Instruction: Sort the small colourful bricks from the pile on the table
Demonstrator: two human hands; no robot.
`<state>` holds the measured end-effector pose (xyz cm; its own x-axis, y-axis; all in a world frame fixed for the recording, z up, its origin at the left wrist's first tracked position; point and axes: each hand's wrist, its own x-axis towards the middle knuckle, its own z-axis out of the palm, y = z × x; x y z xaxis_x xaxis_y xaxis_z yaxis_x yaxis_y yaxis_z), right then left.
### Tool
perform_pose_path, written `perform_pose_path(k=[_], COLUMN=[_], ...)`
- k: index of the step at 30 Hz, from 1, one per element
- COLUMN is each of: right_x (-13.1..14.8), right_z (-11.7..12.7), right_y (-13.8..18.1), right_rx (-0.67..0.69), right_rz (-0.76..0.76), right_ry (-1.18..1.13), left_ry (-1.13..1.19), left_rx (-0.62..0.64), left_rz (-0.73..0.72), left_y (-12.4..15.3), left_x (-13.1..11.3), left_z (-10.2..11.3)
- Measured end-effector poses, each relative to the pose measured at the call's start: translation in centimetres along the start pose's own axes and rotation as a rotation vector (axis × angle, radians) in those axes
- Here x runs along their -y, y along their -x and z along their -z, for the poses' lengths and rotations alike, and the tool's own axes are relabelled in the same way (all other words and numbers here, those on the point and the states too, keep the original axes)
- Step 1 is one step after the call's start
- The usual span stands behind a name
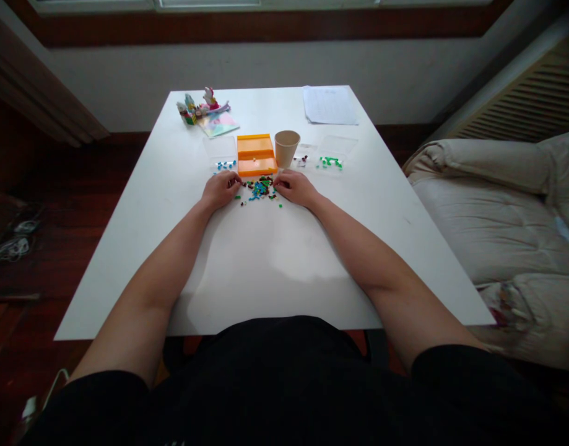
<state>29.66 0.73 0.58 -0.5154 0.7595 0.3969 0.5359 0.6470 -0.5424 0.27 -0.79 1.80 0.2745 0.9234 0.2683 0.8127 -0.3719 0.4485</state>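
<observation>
A loose pile of tiny toy building bricks [262,188], mostly blue, brown and green, lies on the white table between my two hands. At its left edge, my left hand [222,188] rests with thumb and fingers curled together. My right hand [295,187] is at the right edge, its fingertips pinched at the bricks. What either hand holds, if anything, is too small to make out. Just behind the pile sits an open orange plastic case [256,153] with a small pale piece in it. A tan paper cup [286,148] stands upright beside the case.
Blue bricks [225,165] lie in a clear box [220,147] at left; green bricks [330,162] lie in another clear box [338,145] at right. Brown pieces [301,160] are between cup and green bricks. Farther back are toy figures [195,110], a colourful card [219,125] and papers [330,105].
</observation>
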Motion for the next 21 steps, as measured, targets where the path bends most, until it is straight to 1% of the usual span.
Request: perform_pose_path(k=[21], right_x=[0.05], right_z=[0.04], right_y=[0.01], right_rx=[-0.003], right_rz=[0.003], right_ry=[-0.003], left_ry=[0.012], left_rx=[-0.011], left_rz=[-0.014], left_y=[-0.04], left_x=[0.16], left_z=[-0.18])
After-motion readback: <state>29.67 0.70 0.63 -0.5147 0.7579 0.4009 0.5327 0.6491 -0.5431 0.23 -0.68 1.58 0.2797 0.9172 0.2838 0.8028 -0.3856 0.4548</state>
